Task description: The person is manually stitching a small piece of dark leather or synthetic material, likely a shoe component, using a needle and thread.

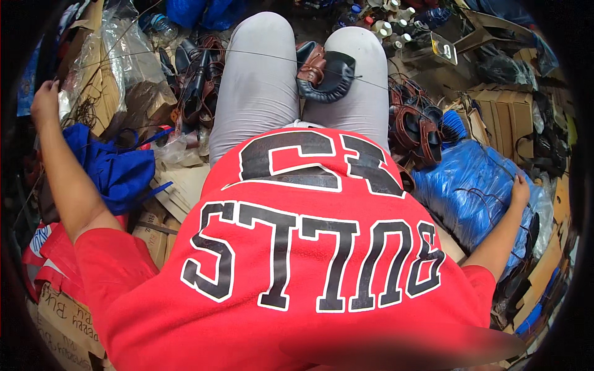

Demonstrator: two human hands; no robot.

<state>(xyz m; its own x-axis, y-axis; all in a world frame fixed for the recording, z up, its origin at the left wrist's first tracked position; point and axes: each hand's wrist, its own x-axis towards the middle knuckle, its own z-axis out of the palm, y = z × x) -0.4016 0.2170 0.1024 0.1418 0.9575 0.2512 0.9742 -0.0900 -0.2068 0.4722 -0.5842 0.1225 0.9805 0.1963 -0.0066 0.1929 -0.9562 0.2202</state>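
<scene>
A brown and black leather shoe (327, 73) with a ridged black edge rests between my knees, leaning on the right one. A thin dark thread (263, 55) runs through or past it and stretches out to both sides. My left hand (46, 106) is far out at the left, its fingers closed on the thread. Out at the right, above a blue plastic bundle (461, 185), my right hand (520, 190) is closed in a pinch, with the thread leading toward it. Both arms are spread wide, and neither hand touches the shoe.
Dark shoes (197, 77) lie left of my legs, and brown-black sandals (421, 123) lie to the right. Several white-capped bottles (396, 28) stand ahead. A blue cloth bag (114, 164), clear plastic (133, 46) and cardboard (504, 117) crowd both sides.
</scene>
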